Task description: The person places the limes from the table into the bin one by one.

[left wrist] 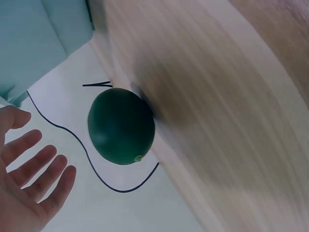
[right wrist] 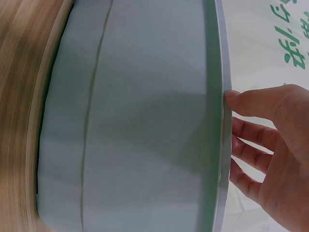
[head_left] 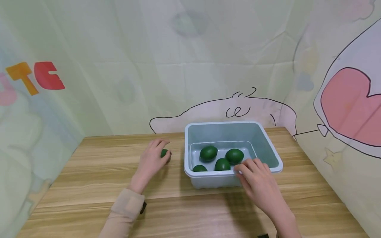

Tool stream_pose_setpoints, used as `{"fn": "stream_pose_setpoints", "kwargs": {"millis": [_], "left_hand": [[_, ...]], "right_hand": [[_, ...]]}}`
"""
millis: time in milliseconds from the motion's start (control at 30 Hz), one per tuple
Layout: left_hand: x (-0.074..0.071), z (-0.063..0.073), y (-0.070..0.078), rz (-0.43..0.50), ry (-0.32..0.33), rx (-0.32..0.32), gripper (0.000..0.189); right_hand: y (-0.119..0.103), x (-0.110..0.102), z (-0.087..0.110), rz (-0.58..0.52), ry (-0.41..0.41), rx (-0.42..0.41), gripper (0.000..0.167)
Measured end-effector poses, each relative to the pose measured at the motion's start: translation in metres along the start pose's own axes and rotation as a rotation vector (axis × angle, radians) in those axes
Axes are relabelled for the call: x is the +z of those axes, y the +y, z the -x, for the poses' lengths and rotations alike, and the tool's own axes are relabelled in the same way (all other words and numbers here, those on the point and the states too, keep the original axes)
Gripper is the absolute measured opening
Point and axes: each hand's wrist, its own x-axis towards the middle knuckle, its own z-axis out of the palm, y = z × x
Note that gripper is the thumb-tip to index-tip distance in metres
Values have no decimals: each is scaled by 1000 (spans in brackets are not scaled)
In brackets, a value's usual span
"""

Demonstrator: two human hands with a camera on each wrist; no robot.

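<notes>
A lime (head_left: 164,152), dark green, smooth and egg-shaped, lies on the table left of the pale blue plastic bin (head_left: 221,123). My left hand (head_left: 151,158) hovers over this lime. In the left wrist view its fingers are spread, with a gap between them and the lime (left wrist: 120,126). Inside the bin lie several more limes, one of them (head_left: 208,153) towards the back left. At the bin's near rim, my right hand (head_left: 258,180) pinches the edge. The right wrist view shows the thumb (right wrist: 248,101) on the rim and the other fingertips behind it.
The wood-grain table (head_left: 113,172) ends at a pale printed curtain (head_left: 134,82) behind the bin. More of the curtain, with a pink heart drawing (head_left: 348,105), hangs on the right side.
</notes>
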Motion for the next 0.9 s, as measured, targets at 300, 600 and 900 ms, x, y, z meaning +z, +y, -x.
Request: {"fn": "stream_pose_setpoints", "kwargs": {"millis": [300,600,900], "left_hand": [[8,-5,-9,5,-51,-20,38],[17,-11,-19,-28,-91,-6,37],[22,-14,-23,-59,-185,-15,39]], "right_hand": [[0,0,1,3,0,2,16],[1,1,1,4,-7,7,15],[1,1,1,2,-20,15,14]]}}
